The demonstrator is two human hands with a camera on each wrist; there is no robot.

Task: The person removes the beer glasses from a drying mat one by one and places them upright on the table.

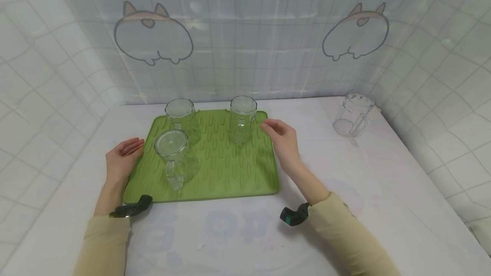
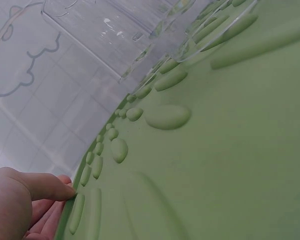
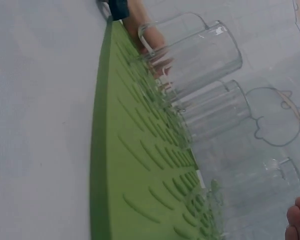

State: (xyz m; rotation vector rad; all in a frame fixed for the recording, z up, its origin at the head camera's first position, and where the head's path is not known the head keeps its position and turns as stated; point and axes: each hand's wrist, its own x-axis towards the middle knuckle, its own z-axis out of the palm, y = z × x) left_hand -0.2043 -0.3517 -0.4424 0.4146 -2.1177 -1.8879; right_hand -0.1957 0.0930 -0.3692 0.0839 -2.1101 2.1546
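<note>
Three clear glass mugs stand on a green ridged mat (image 1: pixel 222 182): a front left mug (image 1: pixel 180 161), a back left mug (image 1: pixel 182 116) and a right mug (image 1: pixel 243 118). The front left one appears to stand base up. My left hand (image 1: pixel 123 161) is at the mat's left edge, its thumb (image 2: pixel 52 187) touching the rim in the left wrist view. Just right of the right mug, my right hand (image 1: pixel 281 139) hovers with bent fingers, apart from the glass and holding nothing. Only some of its fingertips (image 3: pixel 298 220) show in the right wrist view.
Farther right on the white-covered table (image 1: pixel 215 242) stands another glass mug (image 1: pixel 353 114), near the back corner. A checked curtain-like wall (image 1: pixel 245 33) with cartoon animals rises behind the mat, and similar sheets flank both sides.
</note>
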